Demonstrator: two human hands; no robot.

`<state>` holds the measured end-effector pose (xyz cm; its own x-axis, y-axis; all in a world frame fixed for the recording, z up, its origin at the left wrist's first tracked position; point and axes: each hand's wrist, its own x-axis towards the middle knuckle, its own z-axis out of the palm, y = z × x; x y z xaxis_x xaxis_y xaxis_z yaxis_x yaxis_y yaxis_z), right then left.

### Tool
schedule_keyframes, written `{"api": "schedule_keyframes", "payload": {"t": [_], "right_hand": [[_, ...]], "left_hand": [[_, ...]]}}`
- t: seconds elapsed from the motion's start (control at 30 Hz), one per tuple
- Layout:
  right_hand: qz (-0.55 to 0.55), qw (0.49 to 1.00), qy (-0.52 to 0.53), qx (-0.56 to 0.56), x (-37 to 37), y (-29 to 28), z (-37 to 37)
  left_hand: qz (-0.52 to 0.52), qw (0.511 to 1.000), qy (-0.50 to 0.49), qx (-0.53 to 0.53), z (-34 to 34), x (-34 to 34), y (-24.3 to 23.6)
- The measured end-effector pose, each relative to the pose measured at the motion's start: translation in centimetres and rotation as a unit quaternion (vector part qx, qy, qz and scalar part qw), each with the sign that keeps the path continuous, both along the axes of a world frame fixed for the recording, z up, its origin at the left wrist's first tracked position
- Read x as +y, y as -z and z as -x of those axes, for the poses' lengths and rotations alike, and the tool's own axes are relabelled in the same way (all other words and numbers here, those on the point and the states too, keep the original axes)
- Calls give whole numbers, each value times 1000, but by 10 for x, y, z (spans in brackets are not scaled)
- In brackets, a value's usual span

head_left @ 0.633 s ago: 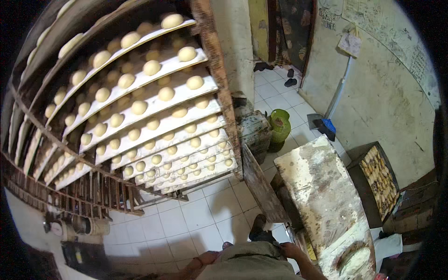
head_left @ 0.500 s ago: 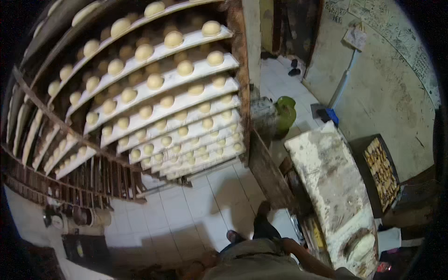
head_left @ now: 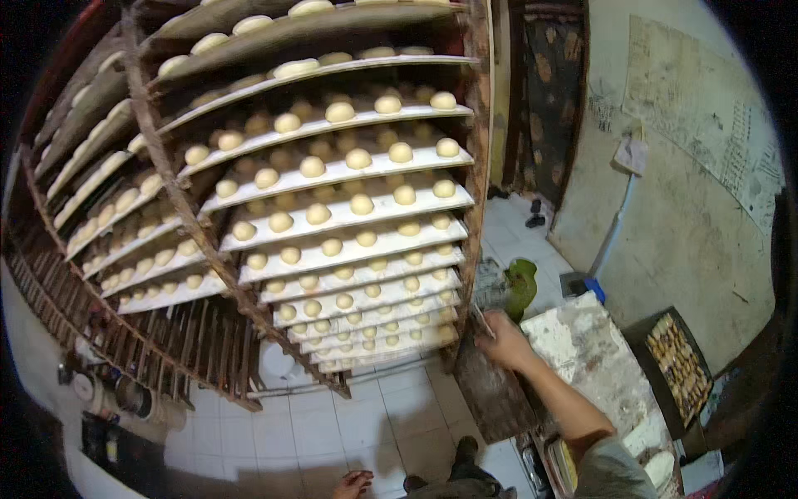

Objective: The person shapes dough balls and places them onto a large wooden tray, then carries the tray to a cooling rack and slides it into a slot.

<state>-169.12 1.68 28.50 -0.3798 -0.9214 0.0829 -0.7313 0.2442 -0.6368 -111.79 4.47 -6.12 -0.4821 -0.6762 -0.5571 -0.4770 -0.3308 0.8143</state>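
Observation:
My right hand (head_left: 501,343) reaches forward beside the right post of a tall wooden rack (head_left: 475,216). Its fingers are curled round a thin, pale-edged thing (head_left: 482,321), too blurred to name. On the rack's white boards (head_left: 349,170) sit rows of round, pale dough balls (head_left: 358,158), a little way from that hand. Low in the view, my left hand (head_left: 355,484) hangs over the tiled floor, its fingers loosely apart and nothing in them. A floury worktable (head_left: 573,349) lies under my right forearm.
A dark tray of browned pieces (head_left: 679,366) stands right of the worktable. Beyond it are a green container (head_left: 521,287) and a blue-handled long tool (head_left: 611,233) against the wall. Wooden slats (head_left: 220,353) and buckets (head_left: 133,395) stand at the left.
My right arm has swung up and forward from my side toward the rack's right post. My left hand has come into clearer view. The head view has shifted, showing more of the rack's top.

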Motion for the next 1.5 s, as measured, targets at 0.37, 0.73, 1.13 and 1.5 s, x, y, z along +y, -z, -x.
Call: {"api": "schedule_keyframes", "payload": {"t": [0.37, 0.73, 1.13, 1.5], "right_hand": [[257, 940, -44, 221, -164, -335, -19], [19, 946, -301, 118, -202, -90, -85], [54, 930, -360, -47, -272, 53, -288], [127, 957, -253, 68, -322, 8, -339]], "left_hand": [[-64, 974, -215, -41, 47, 34, -10], [-67, 972, -206, -94, 95, -20, -2], [-53, 988, -81, -121, -56, -163, 68], [-186, 948, -256, -33, -261, -255, 139]]}}
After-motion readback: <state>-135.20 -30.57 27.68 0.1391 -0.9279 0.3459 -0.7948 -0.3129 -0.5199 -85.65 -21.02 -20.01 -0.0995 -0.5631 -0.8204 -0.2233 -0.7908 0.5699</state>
